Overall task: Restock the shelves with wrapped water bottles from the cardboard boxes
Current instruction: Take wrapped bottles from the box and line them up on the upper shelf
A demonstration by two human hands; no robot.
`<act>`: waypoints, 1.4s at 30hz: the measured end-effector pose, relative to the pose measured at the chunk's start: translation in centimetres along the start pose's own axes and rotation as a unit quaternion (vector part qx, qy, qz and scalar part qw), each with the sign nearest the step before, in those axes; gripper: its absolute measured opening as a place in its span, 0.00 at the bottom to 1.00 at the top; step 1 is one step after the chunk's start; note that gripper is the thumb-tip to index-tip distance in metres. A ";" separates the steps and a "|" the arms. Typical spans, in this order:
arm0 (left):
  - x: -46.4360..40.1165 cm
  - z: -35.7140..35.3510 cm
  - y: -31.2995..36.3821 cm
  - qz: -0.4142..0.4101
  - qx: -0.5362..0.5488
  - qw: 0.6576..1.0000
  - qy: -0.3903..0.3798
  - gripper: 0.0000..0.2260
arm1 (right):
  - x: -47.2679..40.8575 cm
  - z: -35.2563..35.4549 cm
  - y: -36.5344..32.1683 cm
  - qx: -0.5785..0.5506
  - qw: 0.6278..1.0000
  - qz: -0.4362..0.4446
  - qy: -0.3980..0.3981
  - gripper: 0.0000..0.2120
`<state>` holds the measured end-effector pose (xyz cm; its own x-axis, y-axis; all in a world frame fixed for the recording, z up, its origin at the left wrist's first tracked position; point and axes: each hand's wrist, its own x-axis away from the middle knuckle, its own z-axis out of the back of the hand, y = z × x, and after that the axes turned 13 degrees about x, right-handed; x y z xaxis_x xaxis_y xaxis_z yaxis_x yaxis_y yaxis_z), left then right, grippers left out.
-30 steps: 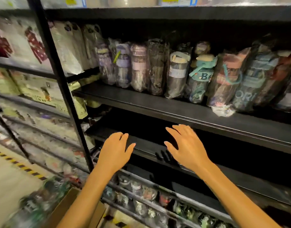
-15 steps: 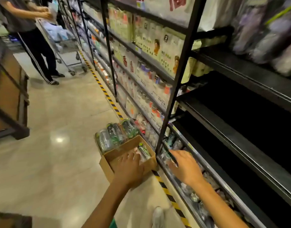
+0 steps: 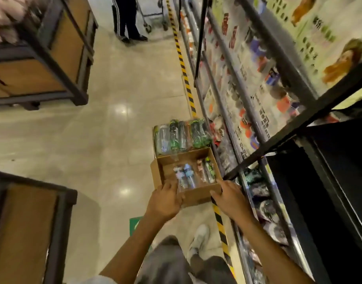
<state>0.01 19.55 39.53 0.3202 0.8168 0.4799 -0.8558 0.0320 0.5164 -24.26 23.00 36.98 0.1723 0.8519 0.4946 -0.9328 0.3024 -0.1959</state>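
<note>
Tall black metal shelves (image 3: pixel 311 177) run along the right; an open brown cardboard box (image 3: pixel 165 171) sits on the floor beside them, a few plastic-wrapped water bottles (image 3: pixel 188 177) inside. Left hand (image 3: pixel 165 199) and right hand (image 3: pixel 231 199) sit at its near edge — can't tell the grip.

A cardboard box (image 3: pixel 186 177) stands on the floor (image 3: pixel 118 124), just left of the shelving unit (image 3: pixel 257 119) that runs along the right side of the aisle. Inside the box, wrapped water bottles (image 3: pixel 193 174) lie toward its right half. Behind the box, touching its far wall, a second batch of wrapped bottles (image 3: pixel 181 136) lies in a row. A striped floor tape (image 3: pixel 183 66) runs along the foot of the shelving and passes under the box. The left hand (image 3: pixel 165 200) is at the box's near left corner, the right hand (image 3: pixel 230 198) at its near right corner. Two display stands (image 3: pixel 53 58) sit across the aisle at left. A person's legs (image 3: pixel 126 19) and a trolley (image 3: pixel 153 15) stand far down the aisle.
</note>
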 end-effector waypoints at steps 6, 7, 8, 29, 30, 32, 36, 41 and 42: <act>-8.0 -2.8 -2.1 0.063 0.062 0.996 -0.030 0.21 | -8.7 -1.9 0.6 -0.023 0.998 -0.021 -0.060 0.30; -9.8 -3.5 -2.9 0.077 0.079 0.993 -0.031 0.21 | -10.3 -2.5 0.6 -0.028 0.997 -0.029 -0.071 0.30; -11.5 -4.3 -3.7 0.092 0.088 0.991 -0.039 0.22 | -11.9 -3.1 0.7 -0.031 0.995 -0.041 -0.082 0.31; -50.4 -32.0 -27.1 0.329 0.341 0.875 -0.096 0.13 | -51.5 -34.9 9.2 -0.065 0.974 -0.190 -0.105 0.34; -51.8 -33.8 -28.1 0.351 0.364 0.859 -0.084 0.11 | -52.6 -36.5 10.0 -0.050 0.973 -0.195 -0.112 0.39; -54.0 -36.9 -29.4 0.394 0.399 0.825 -0.067 0.11 | -54.4 -39.5 11.7 -0.037 0.970 -0.207 -0.124 0.42; -57.2 -42.0 -31.3 0.430 0.397 0.810 -0.018 0.30 | -56.8 -43.4 14.2 -0.037 0.966 -0.224 -0.124 0.44; -60.4 -48.4 -35.2 0.430 0.483 0.762 0.033 0.52 | -59.4 -47.0 15.6 -0.112 0.958 -0.243 -0.103 0.49; -61.0 -49.3 -35.8 0.432 0.491 0.755 0.035 0.54 | -59.9 -47.5 15.6 -0.127 0.955 -0.248 -0.099 0.49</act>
<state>-8.91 -3.02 -43.14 -0.2381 0.3173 0.9179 -0.0065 -0.9456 0.3252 -34.06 -3.00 -35.92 0.4861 0.4865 0.7260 -0.6412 0.7630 -0.0819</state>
